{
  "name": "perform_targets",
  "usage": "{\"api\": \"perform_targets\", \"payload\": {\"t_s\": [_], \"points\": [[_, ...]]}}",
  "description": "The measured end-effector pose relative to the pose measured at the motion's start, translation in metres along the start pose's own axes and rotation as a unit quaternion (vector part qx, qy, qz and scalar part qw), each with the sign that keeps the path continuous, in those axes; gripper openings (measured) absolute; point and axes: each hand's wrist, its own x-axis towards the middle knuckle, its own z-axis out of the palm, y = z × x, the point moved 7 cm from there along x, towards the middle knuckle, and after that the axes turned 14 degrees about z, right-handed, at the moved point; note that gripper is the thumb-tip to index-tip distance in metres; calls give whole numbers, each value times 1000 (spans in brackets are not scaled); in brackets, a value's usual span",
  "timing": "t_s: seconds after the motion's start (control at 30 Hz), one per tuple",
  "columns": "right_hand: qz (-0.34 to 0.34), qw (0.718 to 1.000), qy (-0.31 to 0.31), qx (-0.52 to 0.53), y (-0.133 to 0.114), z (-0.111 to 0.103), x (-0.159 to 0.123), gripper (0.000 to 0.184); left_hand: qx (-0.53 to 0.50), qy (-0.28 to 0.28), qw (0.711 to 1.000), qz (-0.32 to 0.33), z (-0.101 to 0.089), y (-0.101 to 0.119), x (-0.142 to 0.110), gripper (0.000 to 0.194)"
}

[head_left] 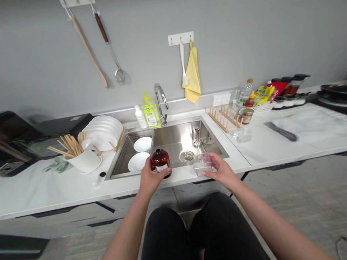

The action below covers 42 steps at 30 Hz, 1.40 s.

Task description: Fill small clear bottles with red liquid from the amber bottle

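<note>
My left hand [152, 175] is wrapped round a dark amber bottle [161, 159] with a white label. The bottle stands upright at the sink's front edge, its neck uncapped. To the right, my right hand [220, 169] grips a small transparent container [202, 166] from its right side, over the front rim. A gap separates the two vessels. Behind them lies the steel sink [177, 133], with two white bowls [139, 162] in its left part. On the counter left of the sink lies a small black-topped transparent piece [102, 174], its kind unclear.
A chrome faucet [160, 102] rises behind the sink beside a yellow-green soap bottle [150, 112]. White plates [104, 129] and a chopstick holder [85, 161] stand left. Rightward are a wooden rack [226, 117], a jar [247, 115] and a dark grey utensil [280, 131].
</note>
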Motion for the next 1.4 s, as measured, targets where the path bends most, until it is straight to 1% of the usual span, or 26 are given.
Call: {"api": "perform_targets", "payload": {"t_s": [0.13,0.23,0.3,0.37,0.47,0.53,0.63,0.73,0.83,0.93,1.1,1.27,1.4], "points": [[-42,999,-8,-34,-11,0,47,76,13,-24,999,32,3,4,41,80],[-54,997,-33,-47,-20,7,89,74,33,-38,997,67,14,-4,73,81],[-48,996,-55,-52,-23,15,119,75,34,-36,996,80,24,-17,93,81],[-36,995,-80,-49,-22,24,148,75,30,-31,996,82,36,-37,111,80],[-19,994,-102,-34,-13,38,190,74,47,-23,995,88,52,-68,133,79],[-7,995,-95,-37,1,45,214,72,66,-10,993,92,58,-88,143,78],[21,996,-54,-63,28,49,240,71,88,-1,992,86,64,-113,150,79],[38,993,-26,-104,50,51,252,69,107,-26,991,79,70,-130,152,80],[26,992,-35,-123,59,53,255,69,144,-68,982,101,78,-134,152,83],[10,992,-56,-112,59,55,256,70,170,-104,972,123,84,-132,151,85],[4,990,-90,-106,57,60,254,70,211,-129,958,142,86,-128,150,85],[7,988,-83,-128,56,58,253,70,260,-132,944,157,86,-120,150,83],[-1,986,-80,-144,56,56,254,70,287,-144,934,155,88,-117,149,83]]}}
